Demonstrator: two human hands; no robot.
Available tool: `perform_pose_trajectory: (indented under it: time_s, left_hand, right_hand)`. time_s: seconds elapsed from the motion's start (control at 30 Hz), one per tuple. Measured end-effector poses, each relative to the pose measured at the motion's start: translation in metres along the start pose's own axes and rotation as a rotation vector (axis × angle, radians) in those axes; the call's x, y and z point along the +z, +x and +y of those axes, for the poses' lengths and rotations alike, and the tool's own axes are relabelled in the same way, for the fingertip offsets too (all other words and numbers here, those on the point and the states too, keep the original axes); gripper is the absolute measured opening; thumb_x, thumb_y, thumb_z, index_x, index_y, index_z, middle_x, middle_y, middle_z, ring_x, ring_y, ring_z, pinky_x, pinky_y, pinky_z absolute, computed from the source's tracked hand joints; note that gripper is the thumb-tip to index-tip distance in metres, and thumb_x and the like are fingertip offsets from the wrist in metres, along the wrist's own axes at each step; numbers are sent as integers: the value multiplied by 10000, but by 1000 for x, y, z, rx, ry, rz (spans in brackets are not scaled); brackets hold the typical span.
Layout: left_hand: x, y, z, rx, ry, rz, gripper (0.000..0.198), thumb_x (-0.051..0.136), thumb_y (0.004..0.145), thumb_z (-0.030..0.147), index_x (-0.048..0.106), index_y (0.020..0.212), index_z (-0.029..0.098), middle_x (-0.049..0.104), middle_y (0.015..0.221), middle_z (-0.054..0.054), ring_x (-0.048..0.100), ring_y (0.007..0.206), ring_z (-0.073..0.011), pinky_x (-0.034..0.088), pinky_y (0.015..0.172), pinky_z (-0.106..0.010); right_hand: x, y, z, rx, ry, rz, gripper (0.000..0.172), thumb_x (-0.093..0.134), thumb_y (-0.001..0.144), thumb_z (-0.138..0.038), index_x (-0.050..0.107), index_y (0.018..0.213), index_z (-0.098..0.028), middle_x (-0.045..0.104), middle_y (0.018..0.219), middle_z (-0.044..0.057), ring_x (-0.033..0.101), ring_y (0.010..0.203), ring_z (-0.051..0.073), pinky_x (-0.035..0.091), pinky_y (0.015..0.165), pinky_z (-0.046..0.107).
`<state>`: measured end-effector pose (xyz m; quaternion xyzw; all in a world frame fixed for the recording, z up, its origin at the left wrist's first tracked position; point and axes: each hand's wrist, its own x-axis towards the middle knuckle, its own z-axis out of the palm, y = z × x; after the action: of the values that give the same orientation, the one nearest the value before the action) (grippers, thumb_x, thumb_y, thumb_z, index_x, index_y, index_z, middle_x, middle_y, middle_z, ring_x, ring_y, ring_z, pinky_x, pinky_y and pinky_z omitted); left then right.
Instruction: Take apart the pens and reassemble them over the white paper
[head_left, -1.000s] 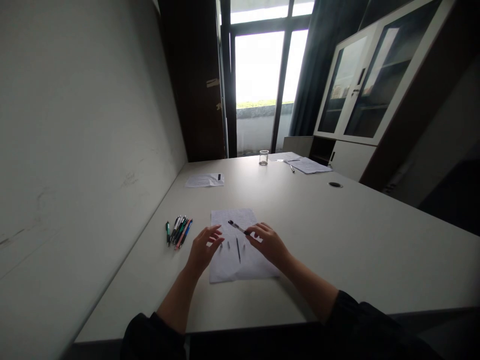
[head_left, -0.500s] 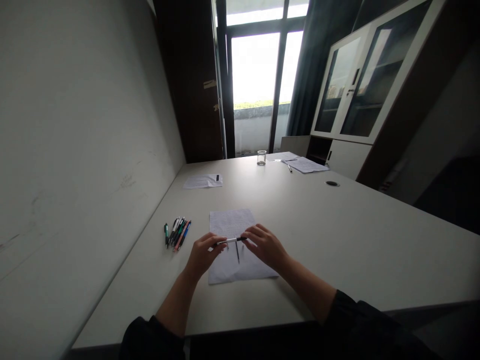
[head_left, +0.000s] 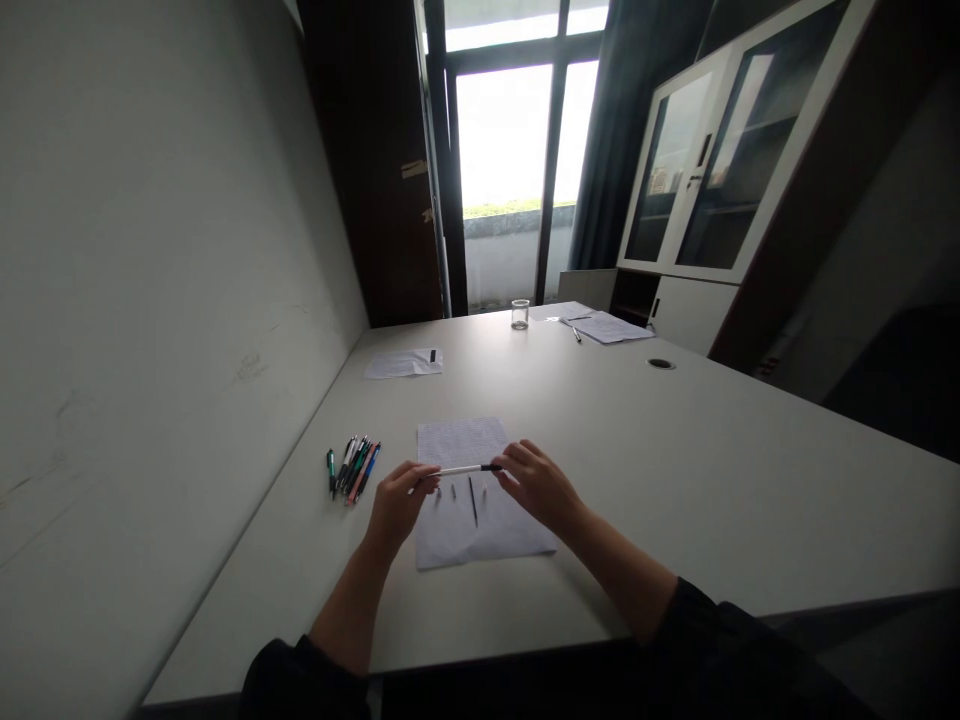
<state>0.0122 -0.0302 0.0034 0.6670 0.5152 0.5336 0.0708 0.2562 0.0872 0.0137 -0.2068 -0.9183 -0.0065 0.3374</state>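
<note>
"How was the left hand [head_left: 394,503] posed?"
"Its fingers [head_left: 421,476] were drawn into a pinch, pointing inward."
"And the right hand [head_left: 543,490]?"
"It faced the left, pinching too."
"The forearms [head_left: 352,595]?"
"Both were bare, angled forward and inward."

The left hand [head_left: 397,503] and right hand [head_left: 541,487] hide parts of the pen [head_left: 461,469]. I can't read the tiny writing [head_left: 459,437] on the paper [head_left: 495,535] or tell what those little bits [head_left: 453,491] are.
</note>
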Motion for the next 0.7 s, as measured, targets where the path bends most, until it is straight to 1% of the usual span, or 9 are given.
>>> perform_pose_trajectory:
  time_s: [0.07,0.13,0.23,0.3,0.4,0.5,0.6,0.7]
  left_hand:
    - [-4,1,-4,-18,21,61,161,594,928,294,699,1023,216,683,896,-39,675,725,-136,579,668,-253]
    - [-6,1,-8,-34,42,119,166,594,927,304,694,1025,216,683,886,-32,678,713,-137,582,659,-256]
    - [-8,0,-12,-43,44,144,173,593,927,317,693,1022,213,684,898,-34,683,717,-143,592,657,-267]
    - [-7,0,-12,-42,35,124,180,589,928,325,692,1026,214,684,912,-39,684,729,-148,599,665,-277]
    - [-7,0,-11,-35,36,110,189,584,931,334,691,1029,213,687,909,-41,681,726,-149,600,659,-279]
    - [-6,0,-10,-37,35,112,192,583,932,334,692,1030,210,687,895,-40,680,719,-147,597,653,-272]
    - [-6,0,-9,-45,14,111,192,586,930,338,693,1025,210,684,885,-38,679,727,-149,597,655,-272]
    - [-6,0,-8,-54,11,107,192,586,930,340,693,1025,211,684,891,-38,675,727,-148,597,657,-273]
  right_hand:
    - [3,-3,8,73,48,20,86,616,872,-133,668,904,-194,643,850,55,583,846,208,517,781,352]
    - [8,-8,16,180,133,19,62,636,854,-148,675,857,-197,650,787,34,586,757,184,511,719,321]
    - [16,-13,23,262,277,-69,51,671,820,-186,698,857,-209,661,750,12,581,662,154,500,656,284]
    - [20,-14,24,259,328,-112,60,679,806,-201,709,856,-214,671,760,11,589,671,153,498,660,278]
    - [22,-15,25,226,338,-117,60,684,787,-194,714,834,-215,681,800,22,610,750,170,501,713,289]
    - [22,-14,26,207,331,-125,100,688,763,-167,717,848,-213,678,825,29,623,811,184,504,771,307]
    - [22,-15,26,210,333,-161,136,690,747,-146,721,866,-205,672,832,36,626,816,188,507,778,310]
    - [22,-15,25,221,336,-174,137,692,744,-145,725,863,-203,670,834,39,629,820,188,507,780,308]
